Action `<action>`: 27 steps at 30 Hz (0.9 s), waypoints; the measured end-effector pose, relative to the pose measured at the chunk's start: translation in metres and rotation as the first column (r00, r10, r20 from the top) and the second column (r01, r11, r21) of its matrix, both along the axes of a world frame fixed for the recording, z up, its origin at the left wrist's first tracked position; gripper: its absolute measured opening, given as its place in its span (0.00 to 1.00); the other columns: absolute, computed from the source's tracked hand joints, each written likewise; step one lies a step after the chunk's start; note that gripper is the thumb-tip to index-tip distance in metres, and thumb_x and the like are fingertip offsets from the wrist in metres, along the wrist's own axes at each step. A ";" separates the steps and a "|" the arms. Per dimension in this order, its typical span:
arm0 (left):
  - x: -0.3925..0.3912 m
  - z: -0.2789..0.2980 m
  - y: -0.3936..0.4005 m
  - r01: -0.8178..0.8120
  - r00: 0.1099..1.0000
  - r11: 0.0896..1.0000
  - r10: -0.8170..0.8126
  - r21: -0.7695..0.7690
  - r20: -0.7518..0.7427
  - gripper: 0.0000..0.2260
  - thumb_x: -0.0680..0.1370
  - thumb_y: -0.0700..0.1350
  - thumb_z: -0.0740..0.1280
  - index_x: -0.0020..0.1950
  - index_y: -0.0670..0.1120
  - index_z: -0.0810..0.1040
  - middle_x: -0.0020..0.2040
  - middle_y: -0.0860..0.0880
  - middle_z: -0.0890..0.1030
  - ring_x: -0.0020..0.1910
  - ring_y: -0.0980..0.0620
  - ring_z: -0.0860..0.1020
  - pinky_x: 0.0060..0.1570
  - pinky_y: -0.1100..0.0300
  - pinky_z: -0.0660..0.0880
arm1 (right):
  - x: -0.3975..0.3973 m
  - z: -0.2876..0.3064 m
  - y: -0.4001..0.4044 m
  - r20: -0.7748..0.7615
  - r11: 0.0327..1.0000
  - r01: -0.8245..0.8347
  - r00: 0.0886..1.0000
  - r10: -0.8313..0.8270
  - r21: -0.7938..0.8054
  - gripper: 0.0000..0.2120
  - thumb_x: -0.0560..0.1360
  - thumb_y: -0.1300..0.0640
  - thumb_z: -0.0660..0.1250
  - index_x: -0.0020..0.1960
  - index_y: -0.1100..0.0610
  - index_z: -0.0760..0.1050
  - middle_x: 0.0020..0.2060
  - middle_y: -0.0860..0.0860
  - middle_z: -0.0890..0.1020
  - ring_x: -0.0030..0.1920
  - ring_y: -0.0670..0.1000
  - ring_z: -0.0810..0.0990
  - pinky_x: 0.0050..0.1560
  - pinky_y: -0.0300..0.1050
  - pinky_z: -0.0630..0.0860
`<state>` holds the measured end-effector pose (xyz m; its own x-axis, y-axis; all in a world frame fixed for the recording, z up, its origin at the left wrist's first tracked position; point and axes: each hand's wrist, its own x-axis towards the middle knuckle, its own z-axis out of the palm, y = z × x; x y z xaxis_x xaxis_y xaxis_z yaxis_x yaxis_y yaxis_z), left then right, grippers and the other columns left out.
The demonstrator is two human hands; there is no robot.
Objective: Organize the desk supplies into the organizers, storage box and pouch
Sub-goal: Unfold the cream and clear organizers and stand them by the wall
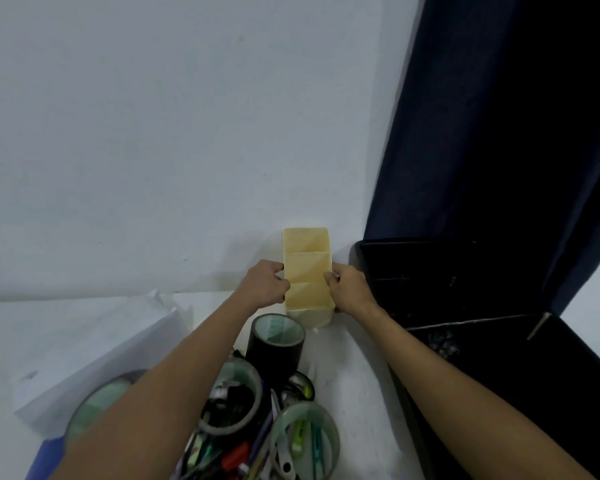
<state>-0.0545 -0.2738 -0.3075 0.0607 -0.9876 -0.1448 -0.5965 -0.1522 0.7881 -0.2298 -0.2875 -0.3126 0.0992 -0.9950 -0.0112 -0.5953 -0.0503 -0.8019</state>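
A pale yellow organizer (307,268) with three compartments stands on the white desk against the wall. My left hand (265,284) grips its left wall and my right hand (349,289) grips its right wall, thumbs hooked over the rim. All compartments look empty. Just in front of it stands a black tape roll (276,348). Nearer to me lies a heap of clear tape rolls (303,433), pens, markers and a red-handled tool (234,457).
A black storage box (465,285) with an open lid sits right of the organizer, a dark blue curtain (482,133) hanging behind it. White paper sheets (94,362) and a blue item (44,457) lie at the left. The wall is directly behind.
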 end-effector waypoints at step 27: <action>0.163 0.072 0.125 -0.236 0.875 0.971 0.228 -0.034 0.427 0.25 0.75 0.55 0.68 0.69 0.50 0.71 0.68 0.46 0.73 0.66 0.48 0.72 0.62 0.56 0.68 | 0.151 0.049 0.045 -0.158 0.815 -0.578 0.809 0.566 -0.038 0.21 0.77 0.49 0.66 0.68 0.55 0.71 0.55 0.52 0.81 0.48 0.49 0.78 0.48 0.36 0.70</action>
